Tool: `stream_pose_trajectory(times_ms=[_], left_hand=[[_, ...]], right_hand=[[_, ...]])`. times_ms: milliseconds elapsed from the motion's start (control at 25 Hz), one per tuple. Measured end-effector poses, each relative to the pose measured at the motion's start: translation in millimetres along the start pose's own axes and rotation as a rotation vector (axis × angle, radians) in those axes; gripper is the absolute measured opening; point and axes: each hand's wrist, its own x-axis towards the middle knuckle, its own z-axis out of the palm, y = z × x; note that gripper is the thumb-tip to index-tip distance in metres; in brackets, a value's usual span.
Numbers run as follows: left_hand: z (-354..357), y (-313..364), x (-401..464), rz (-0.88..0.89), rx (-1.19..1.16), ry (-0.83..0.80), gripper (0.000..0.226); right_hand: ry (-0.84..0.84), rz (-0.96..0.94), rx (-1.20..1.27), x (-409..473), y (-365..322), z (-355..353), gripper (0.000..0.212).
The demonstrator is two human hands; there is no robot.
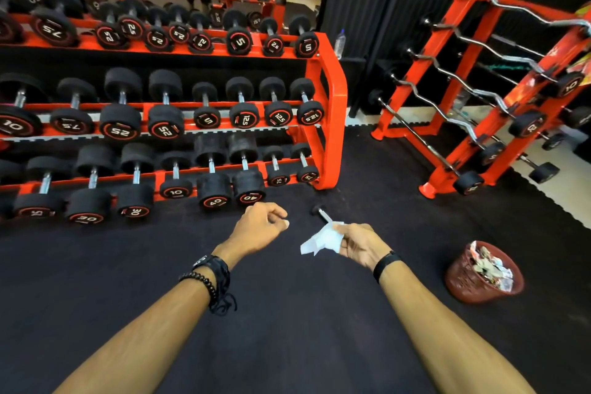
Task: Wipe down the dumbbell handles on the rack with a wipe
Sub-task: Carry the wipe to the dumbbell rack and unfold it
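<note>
Two hands: right (358, 241) pinches one wipe (319, 238), left (260, 227) curled.

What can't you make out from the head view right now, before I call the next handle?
- Small dumbbell on the floor: near end hidden behind the wipe and right hand.
- Rack: left part cut off by the frame edge.
- Left hand: fingers curled; it seems to hold nothing, underside unseen.
- Handles: whether wiped, too small to tell.
- Bin contents: blurred.
</note>
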Motion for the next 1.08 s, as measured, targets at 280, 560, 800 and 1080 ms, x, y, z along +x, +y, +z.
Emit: stream_pose_trajectory(times_ms=[280,560,800,1080], left_hand=[[6,9,7,0.041,-0.027,-0.002,0.008],[9,12,8,0.039,-0.033,0.018,0.004],[11,9,12,0.047,-0.048,0.007,0.007],[14,4,14,0.026,-0.092,-0.002,0.01]], right_hand=[[-0.054,-0.588,-0.291,-21,-42,-14,0.036],[-0.023,-0.579,-0.692,-26,-47,-19,0.031],[-0.082,-0.543,-0.962,-23,-46,-20,0.041],[-0.115,-0.565,-1.026,-24,-52,-24,0.045]])
